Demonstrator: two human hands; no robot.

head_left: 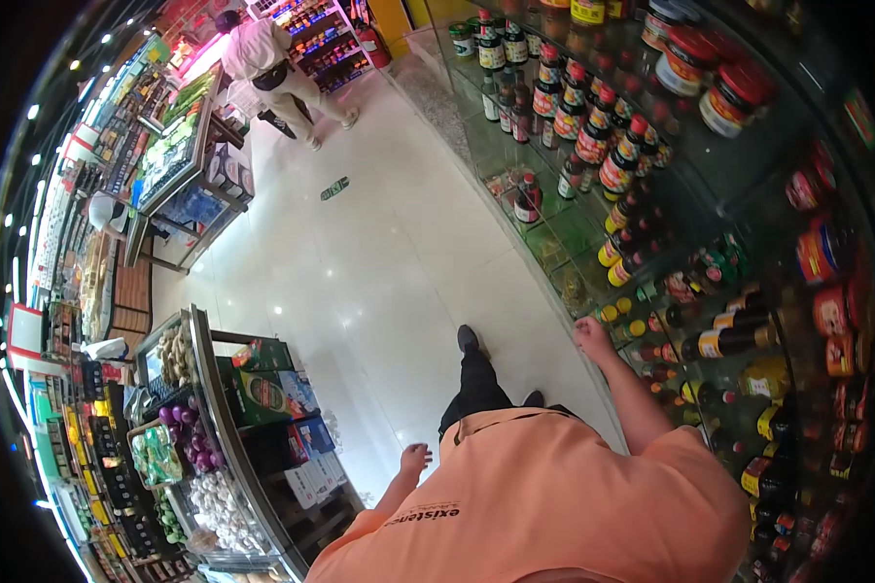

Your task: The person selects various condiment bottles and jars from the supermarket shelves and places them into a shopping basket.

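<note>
My left hand [416, 459] hangs at my side with its fingers curled in, and no object shows in it. Beyond it stands a produce stand with garlic [226, 510], purple onions [192, 437] and boxes on the lower shelf. My right hand [593, 337] is loosely closed near the edge of a glass shelf unit, also with nothing visible in it. Bottles of dark sauce [734, 341] lie closest to that arm. One shoe [468, 338] is forward on the pale floor, the other partly hidden by my orange shirt.
A pale tiled floor [350, 282] runs ahead as an aisle, with a green floor sticker [334, 188]. Glass shelves of sauce bottles [593, 136] and jars line the right. On the left is a vegetable counter [170, 160]. A person [267, 63] walks far ahead beside it.
</note>
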